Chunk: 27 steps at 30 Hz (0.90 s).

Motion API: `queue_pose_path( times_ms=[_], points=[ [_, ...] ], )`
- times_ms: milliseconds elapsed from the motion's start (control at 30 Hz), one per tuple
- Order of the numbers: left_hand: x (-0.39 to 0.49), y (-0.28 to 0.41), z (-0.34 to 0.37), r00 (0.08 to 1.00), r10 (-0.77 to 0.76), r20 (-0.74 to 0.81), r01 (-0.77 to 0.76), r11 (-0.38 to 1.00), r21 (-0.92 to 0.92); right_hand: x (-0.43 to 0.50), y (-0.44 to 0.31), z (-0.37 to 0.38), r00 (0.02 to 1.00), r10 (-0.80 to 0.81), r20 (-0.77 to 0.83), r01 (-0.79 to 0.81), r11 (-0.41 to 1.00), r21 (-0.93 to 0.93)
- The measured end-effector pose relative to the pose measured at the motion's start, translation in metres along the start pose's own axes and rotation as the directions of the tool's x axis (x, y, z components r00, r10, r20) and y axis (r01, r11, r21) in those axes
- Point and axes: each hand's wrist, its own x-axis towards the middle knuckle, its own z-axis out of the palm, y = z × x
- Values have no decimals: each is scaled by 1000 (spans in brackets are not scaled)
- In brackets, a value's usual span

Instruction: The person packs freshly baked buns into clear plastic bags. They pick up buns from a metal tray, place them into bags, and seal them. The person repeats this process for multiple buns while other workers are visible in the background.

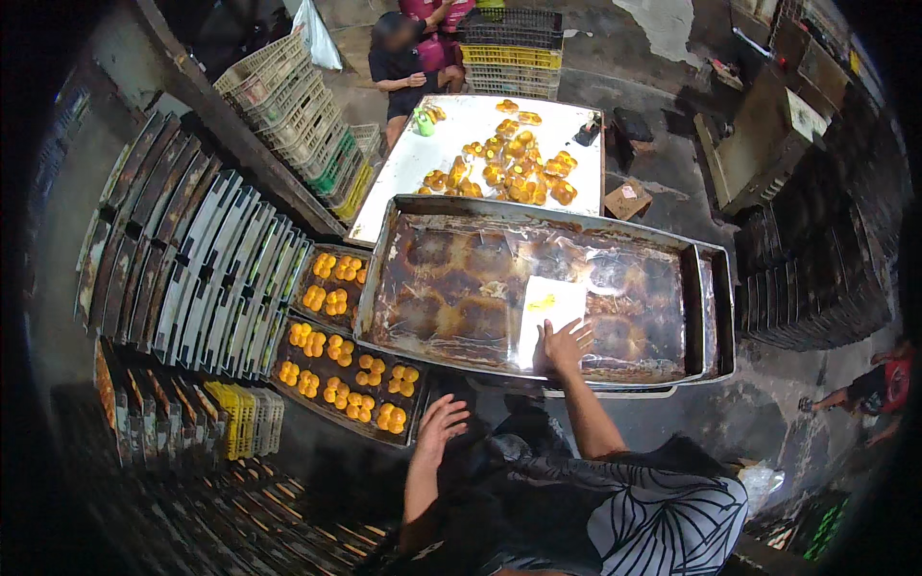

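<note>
My right hand (565, 348) is spread over the lower right corner of a white sheet or flat bag (552, 302) with a yellow mark; I cannot tell whether it presses on it. The sheet lies in a large, stained metal baking tray (468, 288), which rests partly over another tray (713, 317). Apart from the tray, my left hand (441, 425) is raised with its fingers spread, holding nothing. Just left of it, a dark baking tray (317, 396) holds several golden clustered buns (391, 417). Part of a further tray of buns (324, 266) shows behind.
Beyond the tray, a white table (396, 180) carries several wrapped buns (522, 165) and a green bottle (423, 122). Stacked trays (216, 273) and plastic crates (281, 108) line the left. A person (400, 65) is behind the table; another (882, 389) is far right.
</note>
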Motion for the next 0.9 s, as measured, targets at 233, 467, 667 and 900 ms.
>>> queue_pose_path(
  times_ms=[233,467,667,900],
  points=[
    [-35,-9,-64,987,62,-145,-90,977,-195,30,3,-36,960,165,226,-206,963,172],
    [-112,-22,-182,916,127,-381,-244,929,-279,32,-19,-73,950,-129,286,58,968,245],
    [-148,-12,-257,877,180,-445,-255,960,-114,-97,-146,-154,878,-473,75,245,577,780],
    [-95,-33,-309,862,361,-355,-339,933,124,-342,-240,-157,-94,-784,614,-45,620,784]
  ],
)
